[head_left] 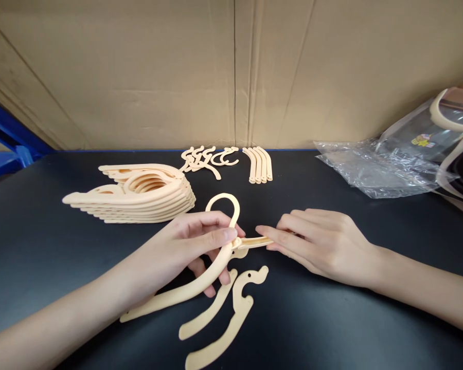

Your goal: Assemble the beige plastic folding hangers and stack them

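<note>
Between both hands is a cream folding clothes hanger (200, 281), its hook upward and one long arm slanting down to the lower left. My left hand (202, 236) is closed round the middle joint, thumb on top below the hook. The fingers of my right hand (320, 241) pinch the other arm, which points right; its far end is hidden under them. On the table just below lie two loose hanger pieces: a plain curved arm (210, 307) and an arm with a hooked end (237, 313).
A stack of folded cream hangers (139, 203) sits at the left on the black table (355, 329). Hooked pieces (200, 159) and several curved arms (258, 164) lie at the back by the cardboard wall (158, 77). Clear plastic bags (381, 167) rest at the right.
</note>
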Motion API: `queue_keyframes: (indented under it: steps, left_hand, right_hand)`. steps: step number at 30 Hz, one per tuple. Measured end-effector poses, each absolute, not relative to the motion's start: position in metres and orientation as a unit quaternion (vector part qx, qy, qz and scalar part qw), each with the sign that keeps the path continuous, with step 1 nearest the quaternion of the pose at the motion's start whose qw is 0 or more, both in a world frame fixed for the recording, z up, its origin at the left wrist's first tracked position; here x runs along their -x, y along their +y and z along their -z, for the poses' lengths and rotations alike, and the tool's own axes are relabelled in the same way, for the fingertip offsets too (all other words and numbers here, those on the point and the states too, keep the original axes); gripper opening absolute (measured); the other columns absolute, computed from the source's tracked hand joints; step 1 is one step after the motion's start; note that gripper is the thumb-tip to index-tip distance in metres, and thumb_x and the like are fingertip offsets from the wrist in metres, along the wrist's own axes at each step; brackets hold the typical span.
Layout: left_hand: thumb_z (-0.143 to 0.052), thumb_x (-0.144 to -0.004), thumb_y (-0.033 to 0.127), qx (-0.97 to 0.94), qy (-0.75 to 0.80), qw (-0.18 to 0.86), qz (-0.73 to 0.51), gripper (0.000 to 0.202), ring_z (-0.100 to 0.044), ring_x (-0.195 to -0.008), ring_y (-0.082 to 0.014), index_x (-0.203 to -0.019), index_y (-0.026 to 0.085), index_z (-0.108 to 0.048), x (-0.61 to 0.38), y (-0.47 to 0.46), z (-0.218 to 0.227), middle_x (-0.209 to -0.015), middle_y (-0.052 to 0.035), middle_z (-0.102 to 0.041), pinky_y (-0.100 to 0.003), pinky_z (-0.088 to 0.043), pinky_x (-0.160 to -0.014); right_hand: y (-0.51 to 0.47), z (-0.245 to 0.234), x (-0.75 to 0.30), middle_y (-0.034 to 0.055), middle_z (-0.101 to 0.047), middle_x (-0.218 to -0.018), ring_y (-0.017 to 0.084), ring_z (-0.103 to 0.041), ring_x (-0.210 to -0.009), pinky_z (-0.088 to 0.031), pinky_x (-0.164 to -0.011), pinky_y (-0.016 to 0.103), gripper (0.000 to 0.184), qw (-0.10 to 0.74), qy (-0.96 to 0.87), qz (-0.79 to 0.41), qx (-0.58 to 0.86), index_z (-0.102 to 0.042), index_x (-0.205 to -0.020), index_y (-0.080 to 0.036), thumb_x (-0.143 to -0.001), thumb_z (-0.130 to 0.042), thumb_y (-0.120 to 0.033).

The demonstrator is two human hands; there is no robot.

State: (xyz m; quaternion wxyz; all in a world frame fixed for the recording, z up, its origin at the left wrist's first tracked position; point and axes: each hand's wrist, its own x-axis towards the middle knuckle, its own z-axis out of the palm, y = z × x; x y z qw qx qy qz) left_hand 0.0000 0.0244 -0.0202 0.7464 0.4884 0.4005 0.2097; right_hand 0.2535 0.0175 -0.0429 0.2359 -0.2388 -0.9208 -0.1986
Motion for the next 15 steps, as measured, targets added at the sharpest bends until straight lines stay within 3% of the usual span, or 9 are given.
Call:
queue_keyframes:
  steps: [15]
  left_hand:
    - [-0.07,-0.087,0.042,-0.561,0.391,0.697,-0.217,0.024,-0.068,-0.057,-0.0113,-0.084,0.019,-0.066,-0.0015,0.0226,0.0204,-0.063,0.0052,-0.064,-0.016,-0.058,-0.048]
  right_hand:
    - [0.0158,0.0424,-0.2536,-0.0009,-0.067,-0.074,0.013,-0.046,-0.059,-0.033,-0.05,0.029,0.017,0.244,-0.927,0.206,0.198,-0.066,-0.106,-0.011,-0.099,-0.058,-0.023]
